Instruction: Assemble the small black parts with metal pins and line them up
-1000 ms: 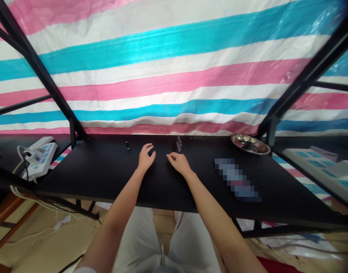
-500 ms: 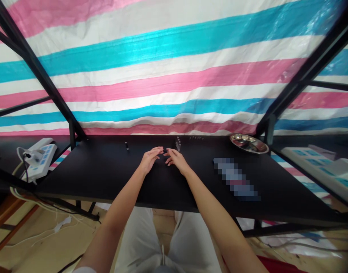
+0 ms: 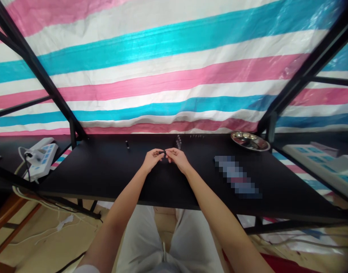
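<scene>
My left hand (image 3: 151, 159) and my right hand (image 3: 177, 159) meet over the middle of the black table (image 3: 105, 170), fingertips pinched together on a small dark object (image 3: 162, 152) between them. It is too small to name. Just behind my right hand stands a small cluster of clear vials (image 3: 178, 141). A tiny dark piece (image 3: 127, 144) stands apart to the left of my hands, and a row of tiny dark bits (image 3: 197, 135) lies along the back edge.
A steel dish (image 3: 250, 140) sits at the back right. A blurred-out flat item (image 3: 237, 177) lies right of my hands. A white power strip (image 3: 39, 157) with cables rests at the left. Black frame bars (image 3: 37, 72) rise at both sides before a striped tarp (image 3: 174, 68).
My hands, apart and flat on the table a second ago, have come together and lifted slightly, both now pinching the small dark object between them.
</scene>
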Tool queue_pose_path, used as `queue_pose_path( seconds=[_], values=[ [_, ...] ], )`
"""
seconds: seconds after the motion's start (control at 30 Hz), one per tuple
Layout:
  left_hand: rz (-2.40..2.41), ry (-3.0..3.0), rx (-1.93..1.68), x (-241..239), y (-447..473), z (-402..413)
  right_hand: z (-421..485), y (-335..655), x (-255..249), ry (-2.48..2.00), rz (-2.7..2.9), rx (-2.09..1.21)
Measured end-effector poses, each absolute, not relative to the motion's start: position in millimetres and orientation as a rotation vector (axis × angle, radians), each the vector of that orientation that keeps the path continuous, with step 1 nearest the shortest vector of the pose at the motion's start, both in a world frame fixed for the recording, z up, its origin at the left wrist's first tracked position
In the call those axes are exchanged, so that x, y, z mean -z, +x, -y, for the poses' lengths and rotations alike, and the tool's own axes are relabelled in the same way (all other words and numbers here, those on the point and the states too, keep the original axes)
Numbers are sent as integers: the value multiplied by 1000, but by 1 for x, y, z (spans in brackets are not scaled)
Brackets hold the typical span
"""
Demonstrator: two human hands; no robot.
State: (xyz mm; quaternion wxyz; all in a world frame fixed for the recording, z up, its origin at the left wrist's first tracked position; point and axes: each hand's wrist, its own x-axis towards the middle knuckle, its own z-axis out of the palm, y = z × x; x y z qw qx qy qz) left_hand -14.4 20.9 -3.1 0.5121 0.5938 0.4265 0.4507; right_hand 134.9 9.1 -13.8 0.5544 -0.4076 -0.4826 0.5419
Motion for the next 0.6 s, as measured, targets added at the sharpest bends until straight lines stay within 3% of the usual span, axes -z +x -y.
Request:
queue_pose_path(
  seconds=[0.6],
  values=[
    [-982,1499,-1112,5,-16,-22,-5,136,5,-959,1113,-1202]
  ],
)
